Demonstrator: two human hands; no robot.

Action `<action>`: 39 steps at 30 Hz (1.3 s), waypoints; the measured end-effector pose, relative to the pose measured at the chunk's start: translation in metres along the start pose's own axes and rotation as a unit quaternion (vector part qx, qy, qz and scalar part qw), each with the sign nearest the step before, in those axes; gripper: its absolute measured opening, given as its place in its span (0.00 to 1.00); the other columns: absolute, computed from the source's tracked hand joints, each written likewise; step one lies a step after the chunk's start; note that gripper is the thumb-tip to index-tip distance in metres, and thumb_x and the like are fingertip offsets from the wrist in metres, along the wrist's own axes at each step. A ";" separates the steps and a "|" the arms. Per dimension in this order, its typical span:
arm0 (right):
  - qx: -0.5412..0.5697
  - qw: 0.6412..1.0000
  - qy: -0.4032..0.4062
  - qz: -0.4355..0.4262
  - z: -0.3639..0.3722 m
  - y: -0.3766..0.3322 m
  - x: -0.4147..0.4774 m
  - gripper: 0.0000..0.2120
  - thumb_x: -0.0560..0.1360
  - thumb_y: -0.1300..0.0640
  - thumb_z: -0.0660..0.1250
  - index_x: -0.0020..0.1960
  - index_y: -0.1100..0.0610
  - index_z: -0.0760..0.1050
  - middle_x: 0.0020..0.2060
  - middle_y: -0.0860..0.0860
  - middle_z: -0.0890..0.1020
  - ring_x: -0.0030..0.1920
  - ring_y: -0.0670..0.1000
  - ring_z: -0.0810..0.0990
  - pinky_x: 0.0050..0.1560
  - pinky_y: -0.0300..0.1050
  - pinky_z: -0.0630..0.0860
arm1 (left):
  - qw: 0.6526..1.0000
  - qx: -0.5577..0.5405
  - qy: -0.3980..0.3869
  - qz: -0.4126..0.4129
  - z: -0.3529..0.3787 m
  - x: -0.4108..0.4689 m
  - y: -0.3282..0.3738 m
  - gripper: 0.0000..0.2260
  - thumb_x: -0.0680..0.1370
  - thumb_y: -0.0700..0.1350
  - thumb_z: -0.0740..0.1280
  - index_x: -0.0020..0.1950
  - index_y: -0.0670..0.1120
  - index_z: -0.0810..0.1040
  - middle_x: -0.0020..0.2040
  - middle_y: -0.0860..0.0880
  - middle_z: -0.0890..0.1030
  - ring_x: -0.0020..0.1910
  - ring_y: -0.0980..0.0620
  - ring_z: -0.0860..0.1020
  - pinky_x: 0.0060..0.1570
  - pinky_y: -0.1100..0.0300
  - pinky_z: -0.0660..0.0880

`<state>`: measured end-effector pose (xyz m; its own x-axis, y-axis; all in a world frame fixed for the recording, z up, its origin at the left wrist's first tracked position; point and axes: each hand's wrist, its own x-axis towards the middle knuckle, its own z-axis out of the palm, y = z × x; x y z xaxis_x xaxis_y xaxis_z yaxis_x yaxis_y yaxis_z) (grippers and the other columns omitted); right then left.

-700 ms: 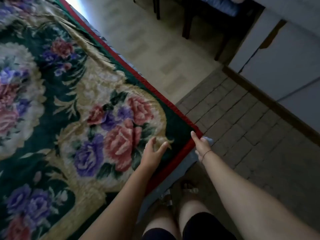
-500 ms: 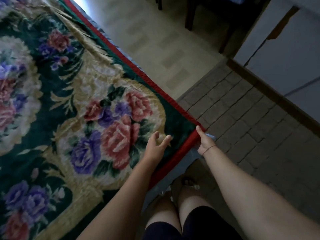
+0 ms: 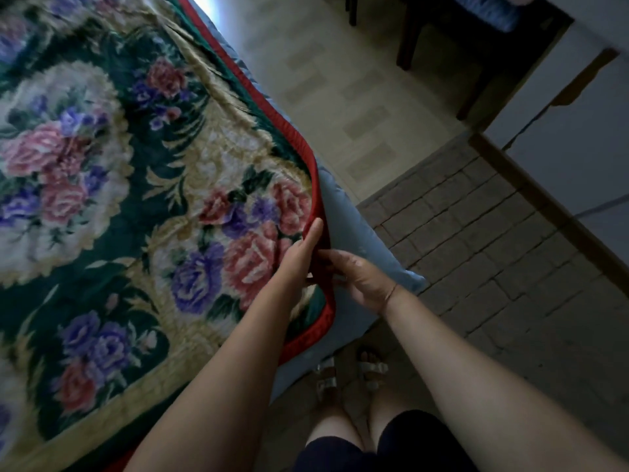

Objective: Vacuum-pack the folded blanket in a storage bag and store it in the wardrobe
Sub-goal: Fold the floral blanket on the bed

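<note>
Both hands have come together since the earlier frame, and the near corner of the blanket point(image 3: 112, 185), which lay flat at the bed's corner, now stands lifted and drawn inward, baring more of the blue bed cover point(image 3: 350, 226) beneath it. Nearest the camera are the person's dark shorts point(image 3: 391, 447) and bare legs, with feet in pale sandals point(image 3: 369, 367) on the floor at the foot of the bed. Two bare forearms reach forward from the bottom edge. The left hand point(image 3: 299, 255) lies against the raised red trim with its fingers straight and pressed together, pointing away from the person; its thumb is hidden behind the fold, so whether it pinches cannot be told. The right hand point(image 3: 360, 277), a thin band at its wrist, faces the left one from the other side of the trim, its fingers curled in and pinching the red edge, just beside the left hand's knuckles. The blanket is unfolded: dark green with pink and purple roses and cream scrollwork, it spreads from the hands across the bed to the left and far edges of the view. To the right lies brick-patterned flooring point(image 3: 476, 240), and beyond it pale flooring point(image 3: 333, 97). Farther off stand dark chair legs point(image 3: 408, 39), and a white panel point(image 3: 578, 155) with a brown base runs along the right side.
</note>
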<state>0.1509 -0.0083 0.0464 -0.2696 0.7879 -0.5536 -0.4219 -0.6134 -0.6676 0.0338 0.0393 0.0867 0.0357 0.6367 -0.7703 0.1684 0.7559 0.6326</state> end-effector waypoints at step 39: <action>0.193 0.920 0.223 0.257 0.381 0.350 0.001 0.05 0.78 0.58 0.63 0.49 0.60 0.73 0.45 0.55 0.78 0.49 0.53 0.77 0.62 0.47 0.70 | 0.914 -0.207 0.348 -0.022 -0.612 -0.179 -0.402 0.11 0.82 0.45 0.62 0.63 0.42 0.74 0.54 0.42 0.76 0.45 0.48 0.77 0.37 0.54 0.77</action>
<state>-0.3265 -0.2024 0.0016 -0.1730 0.2448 -0.9540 -0.6370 -0.7666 -0.0812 -0.6427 -0.2851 0.0190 -0.6213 0.4382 -0.6496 -0.2386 0.6839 0.6895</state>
